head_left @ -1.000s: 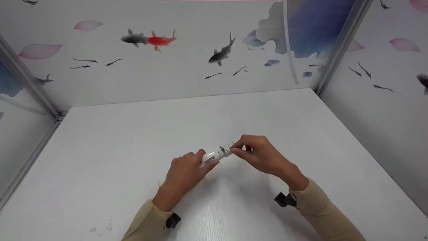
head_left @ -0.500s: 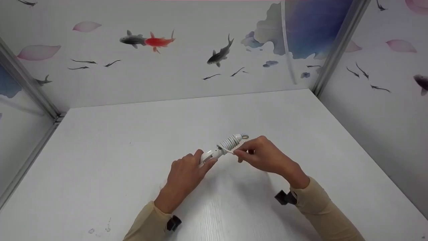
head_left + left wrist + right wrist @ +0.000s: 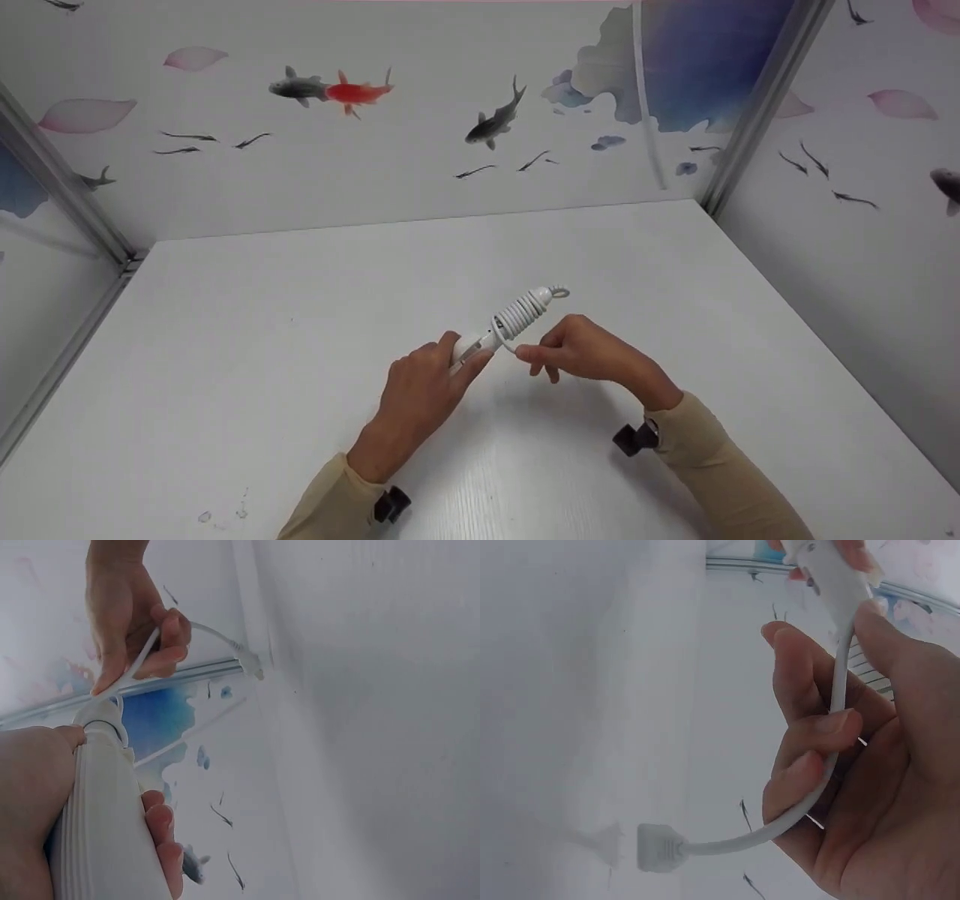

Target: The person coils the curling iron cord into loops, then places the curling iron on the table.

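A white hand-held appliance (image 3: 469,347), its exact kind unclear, slants up to the right over the table. My left hand (image 3: 420,382) grips its body, which looks long and ribbed in the left wrist view. White power cord (image 3: 517,319) is wound in tight coils round the far part, and a small loop of it sticks out at the tip. Just below the coils, my right hand (image 3: 592,349) holds the cord's free length between thumb and fingers. From that hand the cord runs down to a hanging plug (image 3: 660,847).
The white table (image 3: 300,315) extends round both hands. Behind it stands a wall panel (image 3: 405,165) printed with fish and petals. Side panels meet it at metal corner posts (image 3: 765,105).
My right hand has moved from over the coils down to below them, drawing the cord along. The appliance's tip has come into sight and tilted slightly upward; my left hand keeps its grip.
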`<state>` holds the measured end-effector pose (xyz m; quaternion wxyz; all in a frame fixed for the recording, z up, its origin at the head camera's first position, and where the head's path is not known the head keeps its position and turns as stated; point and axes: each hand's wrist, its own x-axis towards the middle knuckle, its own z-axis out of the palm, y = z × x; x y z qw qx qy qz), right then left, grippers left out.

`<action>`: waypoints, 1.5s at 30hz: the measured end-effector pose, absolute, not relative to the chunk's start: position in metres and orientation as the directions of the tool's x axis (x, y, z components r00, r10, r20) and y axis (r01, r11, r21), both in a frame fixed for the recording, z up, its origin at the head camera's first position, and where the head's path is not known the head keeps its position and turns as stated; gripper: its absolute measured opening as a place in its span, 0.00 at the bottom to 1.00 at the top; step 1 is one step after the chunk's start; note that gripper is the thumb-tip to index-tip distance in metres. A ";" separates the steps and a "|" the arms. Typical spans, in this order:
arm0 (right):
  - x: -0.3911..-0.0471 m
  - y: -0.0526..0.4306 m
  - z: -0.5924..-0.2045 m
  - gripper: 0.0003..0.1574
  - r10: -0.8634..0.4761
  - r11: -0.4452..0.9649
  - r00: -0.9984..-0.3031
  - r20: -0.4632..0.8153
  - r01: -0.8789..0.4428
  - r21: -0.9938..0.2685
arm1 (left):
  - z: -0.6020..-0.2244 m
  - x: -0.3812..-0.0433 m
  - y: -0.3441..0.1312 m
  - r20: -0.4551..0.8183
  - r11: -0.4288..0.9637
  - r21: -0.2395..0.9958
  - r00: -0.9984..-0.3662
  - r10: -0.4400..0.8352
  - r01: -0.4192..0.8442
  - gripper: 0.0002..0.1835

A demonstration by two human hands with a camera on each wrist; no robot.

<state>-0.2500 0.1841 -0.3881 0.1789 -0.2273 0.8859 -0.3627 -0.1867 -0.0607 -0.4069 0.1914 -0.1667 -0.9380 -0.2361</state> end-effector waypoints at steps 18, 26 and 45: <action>-0.261 0.199 -0.397 0.21 -0.675 0.622 -0.693 -0.253 -0.349 -0.701 | -0.413 -0.188 -0.061 0.476 0.845 0.346 -0.852 0.217 0.408 0.25; -0.253 0.205 -0.380 0.17 -0.778 0.478 -0.613 -0.135 -0.439 -0.761 | -0.413 -0.191 -0.067 0.450 0.848 0.382 -0.876 0.175 0.366 0.24; -0.254 0.195 -0.392 0.32 -0.598 0.687 -0.753 -0.276 -0.304 -0.660 | -0.403 -0.184 -0.063 0.394 0.803 0.467 -0.900 0.186 0.370 0.25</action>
